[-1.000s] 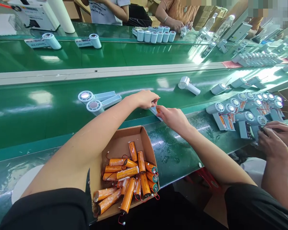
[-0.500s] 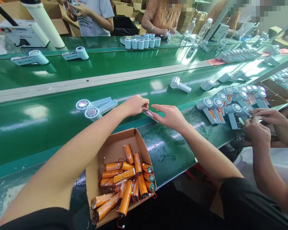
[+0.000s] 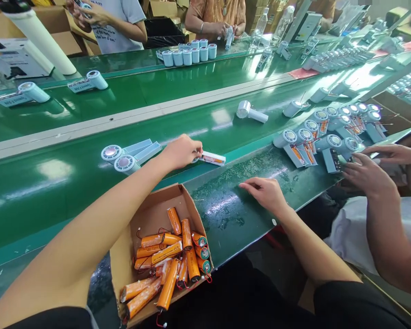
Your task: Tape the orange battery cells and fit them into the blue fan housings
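My left hand is closed around the head end of a handheld fan. The fan lies over the belt's near edge, its pale handle pointing right, with something orange showing in the handle. My fingers cover most of its head. Away to the right, my right hand hovers low over the green worktop, fingers curled together and no object visible in them. Below my left forearm is a cardboard box of orange batteries with thin wires. Two light-blue fans rest on the belt left of my left hand.
A single fan lies further along the green belt. Several fans with open handles stand at right, beside a co-worker's hands. Across the line, other people handle parts near a group of fan heads.
My right hand has left the fan and moved down and right, its fingers curling in. My left hand keeps hold of the fan, whose handle now lies nearer level. The view has shifted slightly.
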A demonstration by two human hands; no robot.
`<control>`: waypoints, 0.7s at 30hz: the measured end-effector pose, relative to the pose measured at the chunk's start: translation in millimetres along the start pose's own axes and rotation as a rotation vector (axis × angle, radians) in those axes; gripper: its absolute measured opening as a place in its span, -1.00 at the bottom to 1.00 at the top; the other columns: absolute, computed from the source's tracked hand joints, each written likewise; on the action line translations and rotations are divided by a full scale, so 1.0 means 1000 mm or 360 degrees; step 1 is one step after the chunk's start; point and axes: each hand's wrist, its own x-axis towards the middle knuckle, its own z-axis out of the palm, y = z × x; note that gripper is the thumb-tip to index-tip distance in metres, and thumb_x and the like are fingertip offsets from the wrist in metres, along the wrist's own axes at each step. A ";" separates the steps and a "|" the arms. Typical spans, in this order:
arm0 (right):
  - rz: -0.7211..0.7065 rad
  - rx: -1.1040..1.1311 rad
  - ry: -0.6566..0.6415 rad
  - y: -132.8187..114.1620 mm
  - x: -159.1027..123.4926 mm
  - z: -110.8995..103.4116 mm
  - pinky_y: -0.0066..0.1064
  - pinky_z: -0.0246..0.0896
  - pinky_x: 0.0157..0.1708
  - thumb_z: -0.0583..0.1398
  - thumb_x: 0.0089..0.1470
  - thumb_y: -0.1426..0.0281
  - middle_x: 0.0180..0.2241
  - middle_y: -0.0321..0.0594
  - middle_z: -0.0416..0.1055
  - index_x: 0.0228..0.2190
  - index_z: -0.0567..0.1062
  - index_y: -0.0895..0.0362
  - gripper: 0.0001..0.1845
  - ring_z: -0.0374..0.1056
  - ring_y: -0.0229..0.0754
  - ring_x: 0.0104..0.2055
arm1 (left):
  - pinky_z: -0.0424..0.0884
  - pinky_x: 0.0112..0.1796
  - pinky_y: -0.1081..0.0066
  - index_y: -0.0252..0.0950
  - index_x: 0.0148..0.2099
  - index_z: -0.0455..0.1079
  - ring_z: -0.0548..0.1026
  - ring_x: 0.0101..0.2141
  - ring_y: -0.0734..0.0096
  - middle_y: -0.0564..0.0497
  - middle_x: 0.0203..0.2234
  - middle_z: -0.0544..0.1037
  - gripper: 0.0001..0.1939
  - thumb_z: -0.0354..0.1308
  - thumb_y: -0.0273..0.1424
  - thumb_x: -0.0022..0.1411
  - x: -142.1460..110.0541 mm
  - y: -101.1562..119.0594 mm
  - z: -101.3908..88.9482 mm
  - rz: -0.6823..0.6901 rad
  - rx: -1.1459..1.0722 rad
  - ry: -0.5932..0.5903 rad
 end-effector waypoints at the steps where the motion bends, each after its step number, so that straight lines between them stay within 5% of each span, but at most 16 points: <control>1: 0.0014 -0.0021 -0.0045 -0.004 -0.001 -0.002 -0.37 0.31 -0.45 0.17 0.29 0.00 -0.60 -0.23 0.54 -0.48 0.64 0.06 -0.50 0.40 -0.17 -0.57 | 0.46 -0.06 0.30 -0.17 -0.03 0.60 0.52 0.00 0.13 -0.10 -0.14 0.67 -0.72 0.08 -0.29 0.40 0.011 0.004 -0.003 -0.0110 0.0045 0.0009; 5: -0.0084 -0.0096 -0.0129 -0.021 -0.002 -0.009 -0.37 0.22 -0.44 0.06 0.35 -0.05 -0.61 -0.21 0.51 -0.53 0.60 0.07 -0.37 0.37 -0.18 -0.55 | 0.46 0.01 0.29 -0.15 0.25 0.46 0.53 0.12 0.10 -0.14 0.13 0.60 -0.60 0.01 -0.30 0.45 0.037 0.022 -0.012 -0.0396 0.0009 0.0022; 8: -0.0178 -0.0066 -0.0092 -0.028 -0.008 -0.017 -0.38 0.22 -0.45 0.05 0.36 -0.02 -0.60 -0.20 0.50 -0.51 0.61 0.07 -0.39 0.37 -0.18 -0.56 | 0.39 0.18 0.29 -0.21 0.44 0.25 0.45 0.25 0.18 -0.14 0.33 0.44 -0.43 0.02 -0.28 0.44 -0.007 0.029 -0.021 -0.0304 -0.0179 0.0154; 11: -0.0193 0.0045 0.0005 -0.026 -0.028 -0.026 -0.37 0.25 -0.48 0.11 0.33 0.02 -0.61 -0.22 0.51 -0.51 0.62 0.04 -0.46 0.39 -0.16 -0.59 | 0.41 0.20 0.23 -0.15 0.27 0.46 0.55 0.13 0.18 -0.05 0.18 0.59 -0.52 0.02 -0.12 0.43 -0.124 0.019 -0.024 -0.0321 -0.0258 0.0360; 14: -0.0136 0.0157 0.0134 -0.022 -0.053 -0.033 -0.36 0.27 -0.53 0.18 0.29 0.05 -0.66 -0.29 0.47 -0.54 0.58 0.01 -0.53 0.39 -0.16 -0.64 | 0.49 0.15 0.13 -0.08 -0.01 0.61 0.62 -0.01 0.09 0.00 -0.03 0.69 -0.56 0.09 0.06 0.35 -0.280 0.002 -0.013 -0.0768 -0.0141 0.0702; 17: -0.0101 0.0252 0.0166 -0.023 -0.065 -0.035 -0.35 0.30 -0.55 0.21 0.28 0.04 -0.66 -0.29 0.48 -0.59 0.55 -0.01 -0.52 0.42 -0.14 -0.63 | 0.53 0.11 -0.02 0.04 -0.02 0.62 0.60 0.04 -0.07 0.06 0.00 0.69 -0.51 0.24 0.18 0.17 -0.415 -0.006 0.016 -0.1046 -0.0046 0.0562; 19: -0.0128 0.0316 0.0101 -0.033 -0.062 -0.031 -0.32 0.34 -0.54 0.21 0.28 0.01 -0.65 -0.26 0.49 -0.59 0.56 -0.02 -0.51 0.43 -0.12 -0.63 | 0.52 0.12 -0.11 0.06 0.06 0.60 0.56 0.11 -0.14 0.04 0.10 0.65 -0.51 0.21 0.13 0.19 -0.469 -0.004 0.038 -0.1093 -0.0042 0.0401; 21: -0.0186 0.0399 0.0020 -0.054 -0.055 -0.023 -0.29 0.36 -0.53 0.21 0.27 -0.04 -0.67 -0.25 0.46 -0.57 0.58 -0.02 -0.50 0.40 -0.11 -0.64 | 0.48 0.16 -0.14 -0.03 0.05 0.60 0.55 0.14 -0.16 -0.05 0.11 0.64 -0.58 0.13 -0.01 0.28 -0.489 0.004 0.054 -0.1106 -0.0025 0.0399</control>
